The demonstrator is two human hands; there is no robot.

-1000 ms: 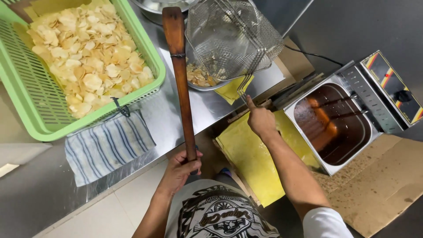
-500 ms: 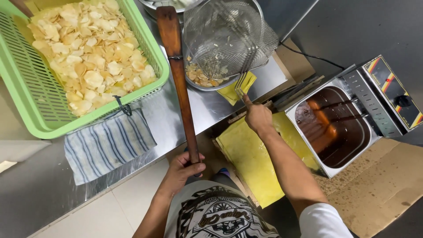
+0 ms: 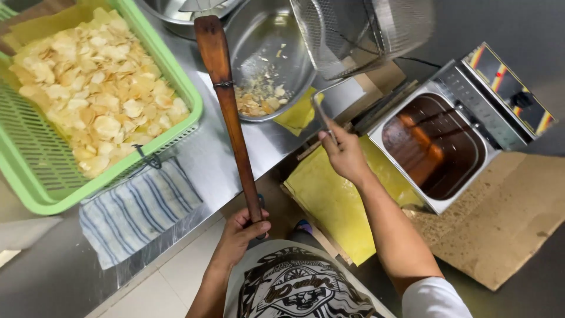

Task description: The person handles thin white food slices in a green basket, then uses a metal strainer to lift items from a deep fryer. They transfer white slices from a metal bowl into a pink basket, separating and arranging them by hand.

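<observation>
While left hand (image 3: 240, 233) fingers grip a long brown wooden paddle (image 3: 229, 115), right hand (image 3: 344, 154) fingers clasp a wire-mesh fry basket (image 3: 359, 32) handle above a round steel bowl (image 3: 268, 56).

The wooden paddle (image 3: 229, 118) slants across the table (image 3: 206, 159), splitting the green basket (image 3: 35, 176) side from the steel bowl (image 3: 265, 53). The wire fry basket (image 3: 359, 29) hangs over the bowl's right edge. Bare table shows between basket and bowl; the open fryer (image 3: 435, 147) blocks the right.

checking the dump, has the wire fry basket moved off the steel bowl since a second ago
Yes. The wire fry basket has swung right, off the steel bowl, toward the fryer.
</observation>
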